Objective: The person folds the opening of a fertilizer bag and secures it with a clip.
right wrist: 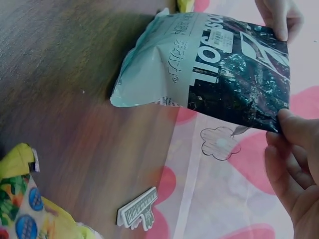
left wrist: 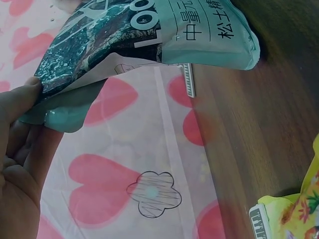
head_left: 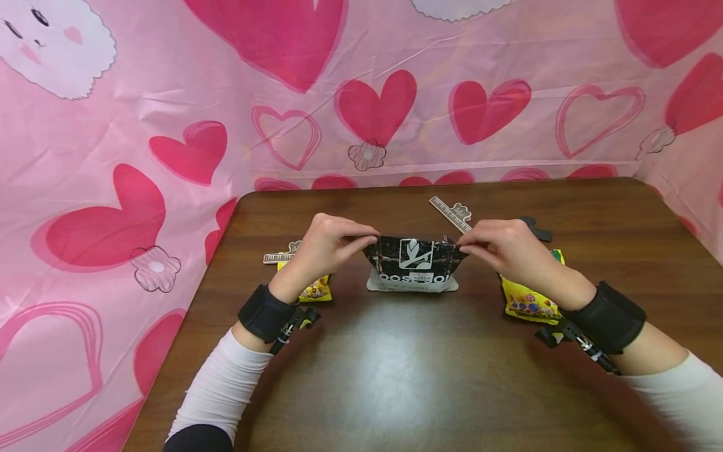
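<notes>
A soil bag [head_left: 415,263], black above and pale below with "LOOSE SOIL" lettering, stands on the table in the head view. My left hand [head_left: 339,246] pinches its top left corner between thumb and fingers. At the opposite top corner, my right hand [head_left: 511,251] has the same kind of pinch. The left wrist view shows the bag's pale back layer [left wrist: 75,112] hanging apart from the black front, beside my left fingers. In the right wrist view the black top edge is stretched between both hands.
Yellow packets lie beside each forearm, one on the left [head_left: 317,290] and one on the right [head_left: 531,301]. A keyboard-patterned clip [head_left: 279,257] sits at the left packet; another clip [head_left: 452,213] lies behind the bag. A dark piece [head_left: 536,229] is behind my right hand. Heart-patterned cloth [head_left: 429,169] borders the table.
</notes>
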